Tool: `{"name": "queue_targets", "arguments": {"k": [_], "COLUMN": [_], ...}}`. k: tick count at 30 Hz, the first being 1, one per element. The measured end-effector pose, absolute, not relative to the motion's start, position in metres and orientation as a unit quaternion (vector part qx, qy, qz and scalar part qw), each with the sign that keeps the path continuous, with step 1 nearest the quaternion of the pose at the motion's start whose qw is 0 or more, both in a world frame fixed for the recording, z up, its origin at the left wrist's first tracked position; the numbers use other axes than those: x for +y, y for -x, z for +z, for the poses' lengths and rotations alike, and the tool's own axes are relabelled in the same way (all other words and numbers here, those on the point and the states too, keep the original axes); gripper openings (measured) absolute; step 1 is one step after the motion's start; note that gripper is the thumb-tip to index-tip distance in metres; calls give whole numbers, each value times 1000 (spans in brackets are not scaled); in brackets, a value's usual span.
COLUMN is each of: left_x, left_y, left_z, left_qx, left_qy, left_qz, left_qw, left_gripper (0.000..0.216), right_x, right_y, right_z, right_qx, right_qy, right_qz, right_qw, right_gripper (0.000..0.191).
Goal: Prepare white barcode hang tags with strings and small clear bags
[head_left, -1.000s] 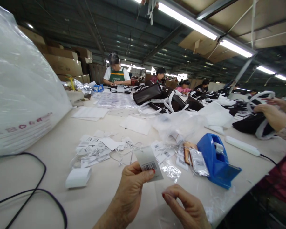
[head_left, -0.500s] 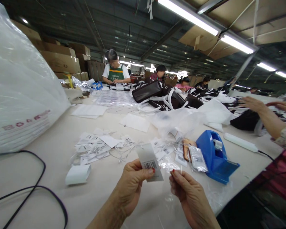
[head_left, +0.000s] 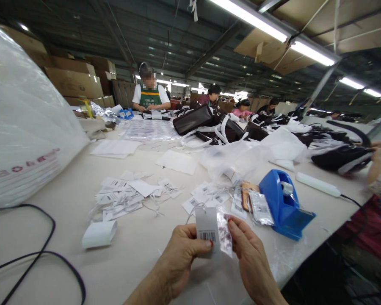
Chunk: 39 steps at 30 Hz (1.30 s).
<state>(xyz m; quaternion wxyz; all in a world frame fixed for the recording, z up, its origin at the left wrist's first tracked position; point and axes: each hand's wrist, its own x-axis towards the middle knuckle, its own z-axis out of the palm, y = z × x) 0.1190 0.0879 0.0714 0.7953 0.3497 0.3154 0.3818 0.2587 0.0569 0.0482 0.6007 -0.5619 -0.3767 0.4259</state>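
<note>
Between thumb and fingers, my left hand (head_left: 180,254) pinches a white barcode hang tag (head_left: 206,222), upright, with a thin string looping from its top. My right hand (head_left: 250,250) is closed on the edge of a small clear plastic bag (head_left: 225,235), held right beside the tag. Whether the bag touches the tag I cannot tell. Beyond my hands lies a loose group of barcode tags (head_left: 209,195), and a larger heap of tags with strings (head_left: 122,190) spreads to the left.
A blue tape dispenser (head_left: 281,207) stands to the right, next to a brown tag (head_left: 247,197) and a silvery packet (head_left: 260,207). Dark bags (head_left: 193,120) pile up at the back. A black cable (head_left: 47,231) curves at left, near a big plastic sack (head_left: 28,127). Co-workers sit beyond.
The tag has turned upright and shifted slightly right. A clear plastic bag now shows in my right hand, which has come closer to the tag. The co-worker's hands at right have moved outward.
</note>
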Motion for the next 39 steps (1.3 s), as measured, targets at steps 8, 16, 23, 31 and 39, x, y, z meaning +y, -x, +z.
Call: {"name": "queue_targets", "arguments": {"k": [8, 16, 23, 31, 39], "left_x": [90, 96, 100, 100, 96], "left_y": [-117, -112, -106, -106, -108], "left_z": [74, 72, 73, 76, 81], "left_qx": [328, 343, 308, 280, 278], "left_qy": [-286, -269, -288, -276, -278], "left_qz": [368, 391, 437, 447, 453], "left_qw": [822, 810, 794, 804, 800], "left_gripper": [26, 23, 22, 26, 24], "right_x": [41, 30, 26, 28, 29], "right_y": [-289, -286, -273, -266, -254], "right_z": [39, 56, 48, 40, 42], "right_qx": [-747, -679, -423, -346, -329], "right_qy": [480, 511, 580, 577, 577], "right_qz": [-30, 181, 458, 508, 510], "right_qw": [459, 495, 525, 538, 546], "right_gripper": [34, 8, 20, 25, 26]}}
